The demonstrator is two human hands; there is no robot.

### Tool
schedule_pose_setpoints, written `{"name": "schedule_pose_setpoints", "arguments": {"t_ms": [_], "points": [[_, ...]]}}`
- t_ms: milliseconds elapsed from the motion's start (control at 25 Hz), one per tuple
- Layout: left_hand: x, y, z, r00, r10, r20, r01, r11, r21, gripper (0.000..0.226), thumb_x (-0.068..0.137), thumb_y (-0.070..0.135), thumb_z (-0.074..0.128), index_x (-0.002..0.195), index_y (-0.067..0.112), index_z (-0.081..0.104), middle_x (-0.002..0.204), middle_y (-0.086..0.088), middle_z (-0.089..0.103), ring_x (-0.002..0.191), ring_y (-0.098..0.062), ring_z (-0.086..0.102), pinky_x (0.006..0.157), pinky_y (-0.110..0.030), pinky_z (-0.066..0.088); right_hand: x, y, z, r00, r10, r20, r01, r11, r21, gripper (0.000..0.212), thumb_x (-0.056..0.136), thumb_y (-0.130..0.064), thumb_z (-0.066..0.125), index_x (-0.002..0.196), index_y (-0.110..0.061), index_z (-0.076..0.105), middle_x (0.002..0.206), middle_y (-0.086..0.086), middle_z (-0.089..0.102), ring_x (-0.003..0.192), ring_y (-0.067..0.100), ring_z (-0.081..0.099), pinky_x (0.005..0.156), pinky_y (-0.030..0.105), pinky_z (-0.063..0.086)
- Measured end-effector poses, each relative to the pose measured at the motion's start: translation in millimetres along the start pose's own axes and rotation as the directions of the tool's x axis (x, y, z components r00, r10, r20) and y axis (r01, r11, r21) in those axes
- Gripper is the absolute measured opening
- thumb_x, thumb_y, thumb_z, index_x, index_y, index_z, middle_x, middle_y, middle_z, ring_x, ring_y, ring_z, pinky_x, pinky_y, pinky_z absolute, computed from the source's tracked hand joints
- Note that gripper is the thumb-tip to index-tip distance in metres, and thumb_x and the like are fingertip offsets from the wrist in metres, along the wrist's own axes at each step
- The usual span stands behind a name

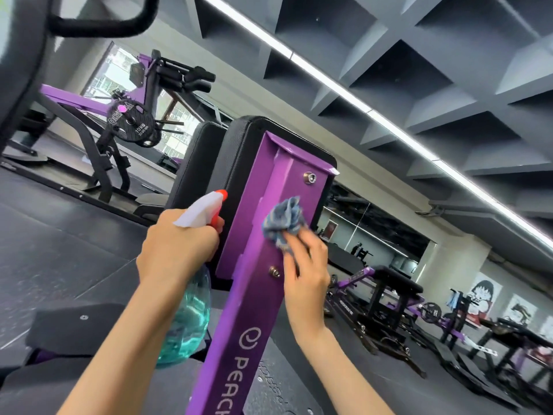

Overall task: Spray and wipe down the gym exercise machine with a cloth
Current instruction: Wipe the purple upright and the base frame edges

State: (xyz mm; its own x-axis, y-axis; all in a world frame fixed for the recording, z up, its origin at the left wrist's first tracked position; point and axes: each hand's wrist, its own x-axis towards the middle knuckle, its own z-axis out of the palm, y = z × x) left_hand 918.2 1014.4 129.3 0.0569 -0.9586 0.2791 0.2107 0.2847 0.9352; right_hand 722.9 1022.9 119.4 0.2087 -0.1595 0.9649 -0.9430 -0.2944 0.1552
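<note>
The left hand [176,244] is wrapped round the neck of the spray bottle [188,319], fingers curled at the red trigger. The bottle's teal body hangs below the wrist, just left of the purple upright [254,298]. The right hand [305,265] grasps the bunched blue cloth [284,223] and presses it flat against the upright's bolted plate, between the upper bolt [309,177] and the lower bolt [274,271]. Most of the cloth is wadded above the fingertips rather than spread out.

The black pad [239,151] sits behind the top of the upright, and a second pad shows just to its left. Well to the left of the upright, a plate-loaded machine carries a weight plate [131,121]. More benches stand far off to the right of it, on the dark rubber floor [59,235].

The wiping looks partly done, with the upright's lower stretch near the printed logo yet to be reached. The likeliest fault is the wadded cloth catching on a bolt head or the plate's raised edge and pulling out of the fingers. A wad this tight also risks leaving streaks and missed strips. The nozzle points towards the pad's side, so a squeeze now would wet the padding, not the metal. Any run-off could drip down the upright onto the floor and make it slippery.
</note>
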Motion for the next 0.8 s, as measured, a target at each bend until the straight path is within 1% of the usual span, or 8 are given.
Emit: {"name": "schedule_pose_setpoints", "arguments": {"t_ms": [120, 200, 320, 400, 480, 640, 720, 800], "points": [[-2.3, 14.8, -5.2, 0.999, 0.041, -0.016, -0.039, 0.996, 0.083, 0.029, 0.068, 0.024, 0.055, 0.086, 0.043, 0.068, 0.095, -0.002, 0.068, 0.099, -0.032, 0.057, 0.090, -0.037, 0.045, 18.0, 21.6, -9.1, 0.959, -0.264, 0.102, 0.270, 0.961, -0.053, 0.029, 0.090, -0.005, 0.053, 0.116, -0.001, 0.065, 0.123, 0.006, 0.057, 0.118, 0.020, 0.050, 0.105, 0.034, 0.040], [-3.8, 18.5, -2.0, 0.997, 0.072, 0.000, -0.071, 0.988, 0.139, 0.028, 0.074, 0.019, 0.055, 0.088, 0.039, 0.068, 0.096, -0.002, 0.066, 0.097, -0.033, 0.055, 0.083, -0.035, 0.041, 61.5, 20.7, -7.7, 0.971, -0.239, 0.025, 0.241, 0.967, -0.081, 0.030, 0.088, -0.004, 0.054, 0.116, -0.001, 0.065, 0.119, 0.013, 0.062, 0.113, 0.021, 0.050, 0.102, 0.033, 0.042], [-5.0, 8.2, 3.3, 0.987, 0.104, 0.120, -0.125, 0.975, 0.183, 0.056, 0.054, 0.028, 0.043, 0.102, 0.050, 0.064, 0.096, 0.001, 0.070, 0.097, -0.035, 0.058, 0.089, -0.042, 0.049, 61.3, 12.7, -4.2, 0.975, -0.222, 0.001, 0.221, 0.967, -0.128, 0.035, 0.088, -0.002, 0.055, 0.122, -0.003, 0.061, 0.125, 0.011, 0.061, 0.106, 0.023, 0.050, 0.098, 0.037, 0.045], [-4.7, -2.8, 5.5, 0.986, 0.091, 0.142, -0.111, 0.984, 0.142, 0.056, 0.049, 0.026, 0.040, 0.094, 0.051, 0.064, 0.089, -0.002, 0.069, 0.092, -0.037, 0.059, 0.086, -0.048, 0.053, 24.4, 21.1, -13.6, 0.901, -0.402, 0.161, 0.427, 0.887, -0.173, 0.037, 0.090, -0.003, 0.055, 0.127, -0.005, 0.056, 0.132, 0.008, 0.055, 0.108, 0.023, 0.049, 0.095, 0.040, 0.047], [-7.5, -8.6, 7.7, 0.989, 0.056, 0.140, -0.077, 0.985, 0.152, 0.047, 0.056, 0.027, 0.044, 0.094, 0.043, 0.065, 0.087, -0.003, 0.068, 0.091, -0.036, 0.058, 0.083, -0.045, 0.052, 16.1, 26.7, -26.9, 0.795, -0.528, 0.298, 0.595, 0.775, -0.212, 0.034, 0.091, -0.007, 0.053, 0.126, -0.010, 0.053, 0.132, 0.004, 0.048, 0.109, 0.023, 0.049, 0.090, 0.041, 0.050], [-7.6, -12.9, 7.4, 0.998, 0.011, -0.057, 0.002, 0.975, 0.223, 0.030, 0.082, 0.021, 0.055, 0.104, 0.035, 0.068, 0.092, -0.001, 0.065, 0.092, -0.032, 0.053, 0.077, -0.033, 0.035, 83.5, 1.8, -3.3, 0.853, -0.469, 0.228, 0.521, 0.791, -0.322, 0.033, 0.083, -0.012, 0.057, 0.114, -0.010, 0.067, 0.129, 0.006, 0.059, 0.114, 0.023, 0.051, 0.089, 0.034, 0.040], [-5.8, -16.8, 2.7, 0.988, -0.001, -0.153, 0.028, 0.984, 0.177, 0.027, 0.084, 0.021, 0.056, 0.103, 0.037, 0.068, 0.082, 0.000, 0.060, 0.089, -0.033, 0.051, 0.077, -0.032, 0.033, 100.3, -13.8, 16.9, 0.850, -0.470, 0.237, 0.526, 0.749, -0.402, 0.023, 0.078, -0.012, 0.060, 0.098, -0.008, 0.070, 0.112, 0.008, 0.067, 0.110, 0.026, 0.058, 0.091, 0.035, 0.035], [-3.9, -18.8, -1.1, 0.983, -0.008, -0.182, 0.042, 0.982, 0.183, 0.025, 0.085, 0.023, 0.058, 0.102, 0.038, 0.068, 0.074, 0.004, 0.055, 0.086, -0.034, 0.051, 0.075, -0.032, 0.033, 81.6, -17.9, 28.4, 0.819, -0.481, 0.311, 0.573, 0.709, -0.411, 0.011, 0.071, -0.010, 0.064, 0.082, -0.008, 0.066, 0.087, 0.009, 0.066, 0.090, 0.029, 0.061, 0.089, 0.036, 0.035]]}}
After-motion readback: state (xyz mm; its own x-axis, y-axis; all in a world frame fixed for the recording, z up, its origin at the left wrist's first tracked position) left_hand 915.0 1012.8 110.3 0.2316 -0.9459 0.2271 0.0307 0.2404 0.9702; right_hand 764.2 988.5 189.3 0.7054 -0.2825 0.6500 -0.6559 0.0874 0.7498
